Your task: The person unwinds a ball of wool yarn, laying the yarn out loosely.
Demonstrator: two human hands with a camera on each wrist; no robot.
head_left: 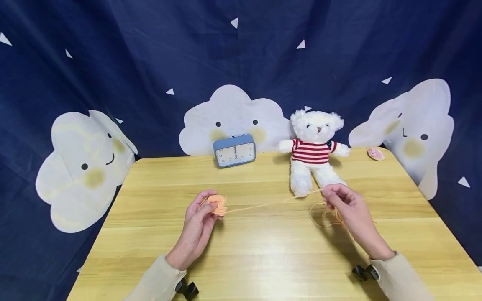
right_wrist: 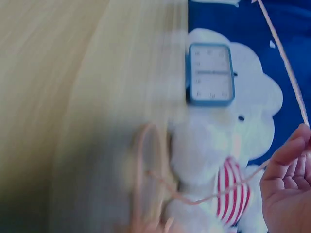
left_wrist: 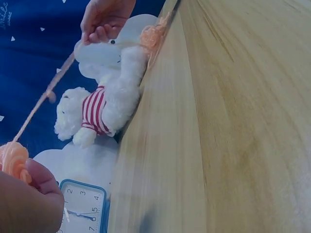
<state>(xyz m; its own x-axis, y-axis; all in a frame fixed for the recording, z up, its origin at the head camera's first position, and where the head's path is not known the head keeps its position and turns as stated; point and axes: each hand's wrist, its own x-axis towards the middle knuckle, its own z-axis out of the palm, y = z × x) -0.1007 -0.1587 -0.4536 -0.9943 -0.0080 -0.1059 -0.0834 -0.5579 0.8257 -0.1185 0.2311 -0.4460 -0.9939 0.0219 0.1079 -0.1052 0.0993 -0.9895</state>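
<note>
- A yarn bundle (head_left: 217, 205), above the desk (head_left: 248, 255), was pinched by the left hand (head_left: 197, 225).
- The right hand (head_left: 349, 210) pinched its taut strand (head_left: 263, 205), well inside the desk's side edges.
- A clock (head_left: 235, 152) stood near the far edge, numerals 2 to 7 readable.

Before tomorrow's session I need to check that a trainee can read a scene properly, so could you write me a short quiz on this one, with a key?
1. Multiple choice: What does the left hand hold?
a) a spoon
b) a bundle of yarn
c) a cup

2. True or false: The strand between that bundle and the right hand lies slack on the table.

3. Short answer: Along the back, what sits between the clock and the round pink thing?

Key:
1. b
2. False; it runs nearly straight, raised above the table.
3. The teddy bear in the striped top.
</note>
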